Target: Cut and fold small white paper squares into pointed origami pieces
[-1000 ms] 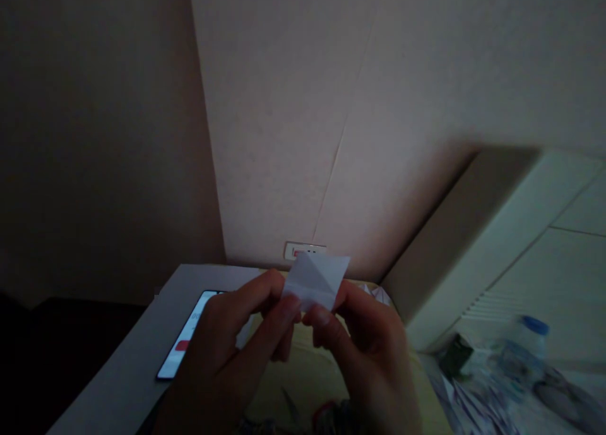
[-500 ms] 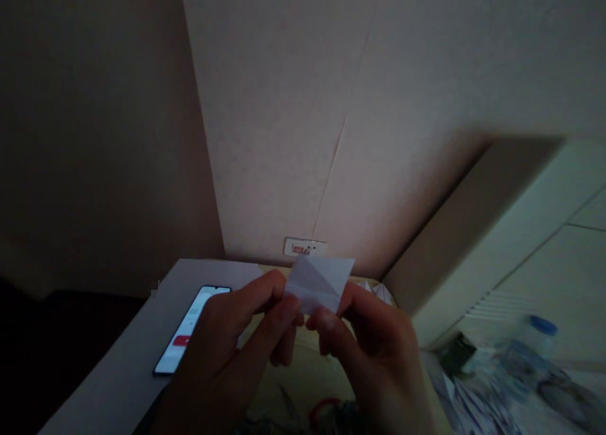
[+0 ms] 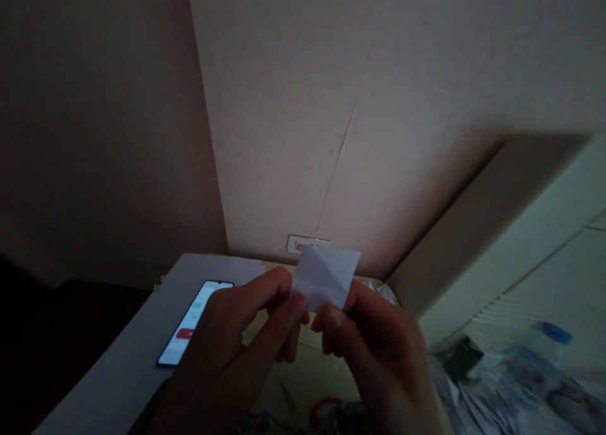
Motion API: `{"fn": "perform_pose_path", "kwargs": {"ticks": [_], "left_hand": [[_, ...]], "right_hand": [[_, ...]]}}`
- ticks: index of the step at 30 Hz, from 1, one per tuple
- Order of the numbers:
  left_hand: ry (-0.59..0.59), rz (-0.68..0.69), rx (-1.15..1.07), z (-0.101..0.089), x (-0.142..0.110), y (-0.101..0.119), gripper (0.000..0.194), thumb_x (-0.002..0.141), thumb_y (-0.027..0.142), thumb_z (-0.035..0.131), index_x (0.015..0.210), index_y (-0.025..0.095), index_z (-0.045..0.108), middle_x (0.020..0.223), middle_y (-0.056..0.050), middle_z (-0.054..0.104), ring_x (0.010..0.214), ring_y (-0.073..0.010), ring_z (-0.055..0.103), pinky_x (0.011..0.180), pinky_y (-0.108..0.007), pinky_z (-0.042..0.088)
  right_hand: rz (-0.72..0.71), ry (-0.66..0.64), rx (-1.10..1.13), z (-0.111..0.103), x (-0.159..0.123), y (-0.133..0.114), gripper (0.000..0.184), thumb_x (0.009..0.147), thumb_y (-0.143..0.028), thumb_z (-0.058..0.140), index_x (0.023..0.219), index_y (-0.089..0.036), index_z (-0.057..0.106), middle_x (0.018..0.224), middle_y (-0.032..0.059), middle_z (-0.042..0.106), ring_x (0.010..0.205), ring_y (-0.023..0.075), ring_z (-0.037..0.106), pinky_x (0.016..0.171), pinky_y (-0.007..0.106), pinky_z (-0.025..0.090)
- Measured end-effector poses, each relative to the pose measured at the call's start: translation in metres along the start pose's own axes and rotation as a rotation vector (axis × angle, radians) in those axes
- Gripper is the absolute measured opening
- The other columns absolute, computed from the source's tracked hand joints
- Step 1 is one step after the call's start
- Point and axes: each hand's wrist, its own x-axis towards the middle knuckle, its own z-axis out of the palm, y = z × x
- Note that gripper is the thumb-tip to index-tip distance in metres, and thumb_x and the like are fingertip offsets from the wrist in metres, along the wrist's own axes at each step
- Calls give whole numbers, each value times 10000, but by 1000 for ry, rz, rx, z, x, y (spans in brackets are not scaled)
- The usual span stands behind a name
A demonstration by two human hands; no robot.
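A small white square of paper (image 3: 324, 274) with diagonal crease lines is held up above the table. My left hand (image 3: 250, 334) pinches its lower left corner between thumb and fingers. On the other side, my right hand (image 3: 374, 340) grips the lower right part, its thumb pressed at the bottom edge. Below the hands, scissors (image 3: 303, 411) with a red handle lie on the table, partly cut off by the bottom of the view. Folded white paper pieces (image 3: 379, 290) rest behind my right hand.
A lit phone (image 3: 192, 324) lies on a white sheet (image 3: 118, 353) at the left, partly covered by my left hand. A wall socket (image 3: 296, 242) sits behind the table. At lower right are a blue-capped clear bottle (image 3: 549, 343), a dark green packet (image 3: 464, 359) and crumpled plastic or paper.
The whole view has shifted slightly, so most things appear a little further right and higher. The paper is raised slightly against the socket; both hands keep their hold on it.
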Motion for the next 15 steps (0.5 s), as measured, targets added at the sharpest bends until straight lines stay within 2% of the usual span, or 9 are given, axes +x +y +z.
{"fn": "perform_pose_path", "kwargs": {"ticks": [5, 11, 15], "left_hand": [[3, 14, -39, -1, 1, -2, 366, 885, 299, 566, 530, 227, 520, 459, 71, 510, 433, -96, 455, 518, -238, 383], [-21, -63, -117, -4, 4, -4, 335, 863, 324, 576, 547, 214, 547, 440, 78, 466, 421, -79, 398, 503, -221, 377], [-13, -81, -134, -4, 4, -4, 317, 839, 311, 565, 536, 219, 554, 427, 77, 487, 393, -79, 379, 483, -231, 380]], "right_hand": [[7, 34, -19, 2, -1, 1, 323, 916, -340, 637, 625, -202, 649, 560, -31, 590, 547, 114, 545, 501, 224, 394], [-8, 27, -69, 0, 0, 4, 311, 928, -377, 643, 666, -218, 693, 614, -22, 663, 587, 129, 601, 555, 235, 443], [-8, 52, -50, 3, -1, 2, 319, 920, -373, 653, 641, -220, 670, 597, -25, 656, 567, 129, 585, 535, 245, 420]]}}
